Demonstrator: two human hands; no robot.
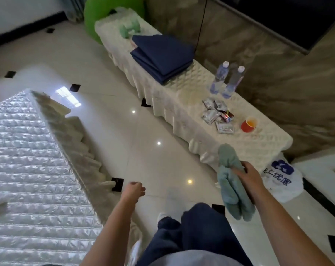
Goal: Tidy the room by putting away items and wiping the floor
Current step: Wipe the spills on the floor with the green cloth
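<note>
I see the soft pale teal terry cloth (pixel 232 191) bunched into thick folds, matte and a little fuzzy. My right hand (pixel 248 174) grips it about the middle, fingers curled round the bundle. It hangs in the air over the glossy white tiled floor (pixel 143 131), in front of the near end of the long low table under its cream quilted cover (pixel 258 148).

The cloth's long axis runs almost up and down the view, leaning slightly to the lower right. One rounded end pokes up past my knuckles toward the table edge; the other end splits into two loose lobes that droop down beside my forearm.

My left hand (pixel 135 189) is curled into a loose fist with nothing in it, out over the floor beside the silver quilted bed cover (pixel 28 150).

A white plastic bag with blue print (pixel 283 181) lies on the floor just right of my right hand.
</note>
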